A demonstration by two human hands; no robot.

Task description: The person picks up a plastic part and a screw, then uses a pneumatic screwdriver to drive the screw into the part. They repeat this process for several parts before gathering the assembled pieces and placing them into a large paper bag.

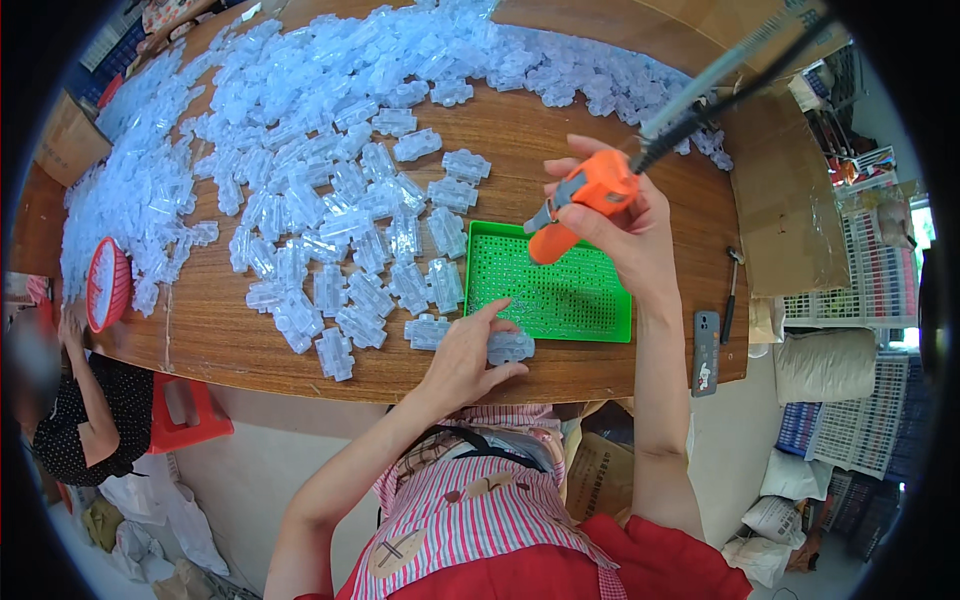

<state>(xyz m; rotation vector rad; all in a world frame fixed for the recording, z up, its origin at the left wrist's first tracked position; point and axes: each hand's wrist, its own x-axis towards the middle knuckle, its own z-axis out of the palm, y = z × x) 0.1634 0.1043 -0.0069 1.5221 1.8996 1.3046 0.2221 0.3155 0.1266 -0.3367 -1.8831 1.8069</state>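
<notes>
At the near left, a co-worker (90,410) sits by a red basket (123,280). Clear parts (345,225) cover the table's (590,368) left and far side, heaped farther off. Near the middle, the left hand's (468,350) index finger and thumb are apart, with one part (511,347) between; whether it is gripped I cannot tell. Just beyond is a green tray (580,335). Right of centre, the right hand (640,235) is clamped around an orange driver (606,180) above the tray. Farther right lies a phone (705,350).
</notes>
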